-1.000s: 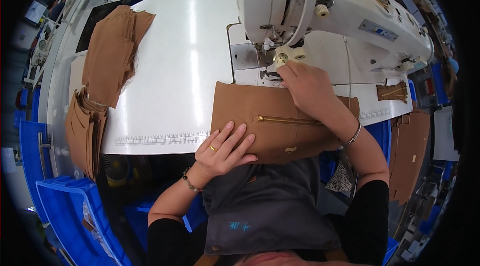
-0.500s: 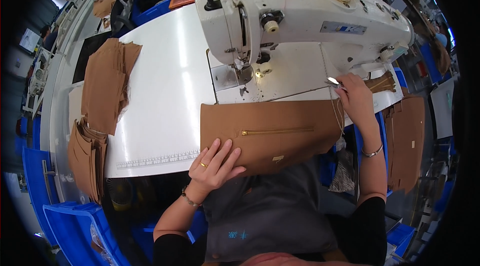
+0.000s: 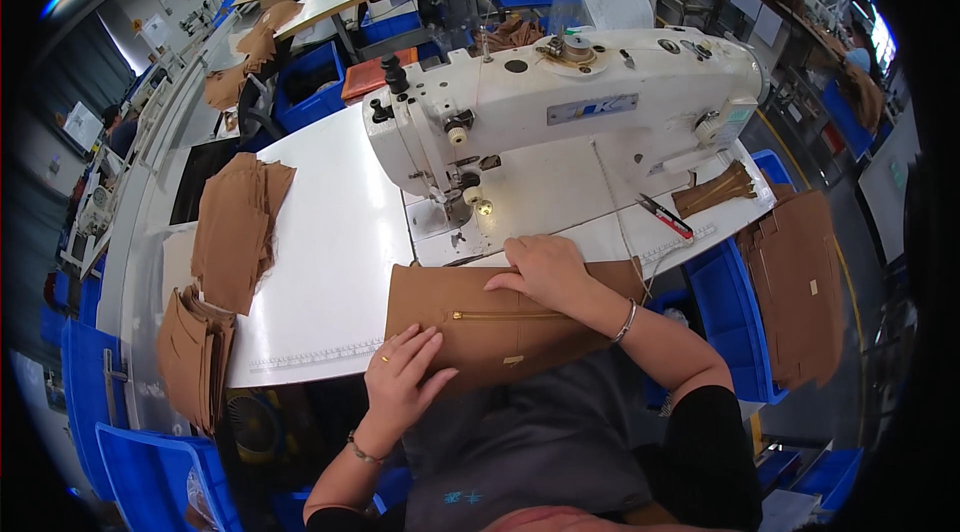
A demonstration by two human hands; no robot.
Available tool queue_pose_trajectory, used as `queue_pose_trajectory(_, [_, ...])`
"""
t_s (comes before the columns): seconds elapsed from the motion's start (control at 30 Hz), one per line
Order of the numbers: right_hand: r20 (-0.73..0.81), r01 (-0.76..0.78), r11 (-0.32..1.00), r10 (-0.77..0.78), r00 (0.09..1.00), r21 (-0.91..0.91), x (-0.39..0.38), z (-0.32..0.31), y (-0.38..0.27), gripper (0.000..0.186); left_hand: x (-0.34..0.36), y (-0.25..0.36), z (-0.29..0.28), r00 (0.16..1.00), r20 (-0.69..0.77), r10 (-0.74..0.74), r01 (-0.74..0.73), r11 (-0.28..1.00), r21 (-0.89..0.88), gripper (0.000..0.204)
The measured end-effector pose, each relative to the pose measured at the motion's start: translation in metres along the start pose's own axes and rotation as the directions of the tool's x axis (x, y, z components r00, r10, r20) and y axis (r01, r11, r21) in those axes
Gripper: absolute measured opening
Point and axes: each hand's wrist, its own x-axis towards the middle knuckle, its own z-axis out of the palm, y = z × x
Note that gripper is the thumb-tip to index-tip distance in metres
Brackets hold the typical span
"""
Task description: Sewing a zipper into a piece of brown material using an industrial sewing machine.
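A brown fabric panel [image 3: 480, 344] with a gold zipper [image 3: 505, 316] across it lies along the near edge of the white table, its lower part hanging over my lap. My left hand [image 3: 402, 372] rests on its left end, fingers spread. Near the panel's far edge lies my right hand [image 3: 545, 277], thumb stretched out, fingers lying over the cloth and partly hidden. Just beyond them stands a white sewing machine [image 3: 520, 122], its needle area [image 3: 450, 212] lit. Red-handled thread snips [image 3: 668, 218] lie on the table to the right.
Stacks of brown cut pieces [image 3: 238, 232] sit at the table's left side. A small bundle of brown zipper strips [image 3: 715, 190] lies right of the snips. More brown panels [image 3: 792, 292] hang over a blue bin [image 3: 728, 307] at right. A light cord [image 3: 622, 207] crosses the machine bed.
My right hand has let go of the snips and moved left onto the panel. The snips now lie on the table. The view has tilted up, showing more of the room.
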Motion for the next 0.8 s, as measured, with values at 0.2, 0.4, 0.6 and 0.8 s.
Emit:
queue_pose_trajectory(0.2, [0.056,-0.018,1.0,0.019,0.998,-0.013,-0.002,-0.002,-0.002,0.055,0.077,0.042,-0.114,0.705,-0.671,-0.231,-0.633,0.224,-0.741,0.031])
queue_pose_trajectory(0.4, [0.031,-0.013,1.0,0.013,0.999,-0.016,-0.002,-0.004,-0.009,0.055,0.078,0.055,-0.237,0.914,-0.33,0.237,-0.305,-0.139,-0.942,0.026])
queue_pose_trajectory(0.6, [0.034,-0.015,1.0,0.015,0.999,-0.01,-0.001,-0.008,-0.005,0.056,0.082,0.073,-0.203,0.527,-0.849,-0.031,-0.797,-0.365,-0.481,0.027])
queue_pose_trajectory(0.8, [0.035,-0.037,0.999,0.038,0.999,-0.032,-0.005,-0.006,0.007,0.056,0.133,0.088,-0.2,0.69,-0.722,0.04,-0.585,-0.556,-0.59,0.025])
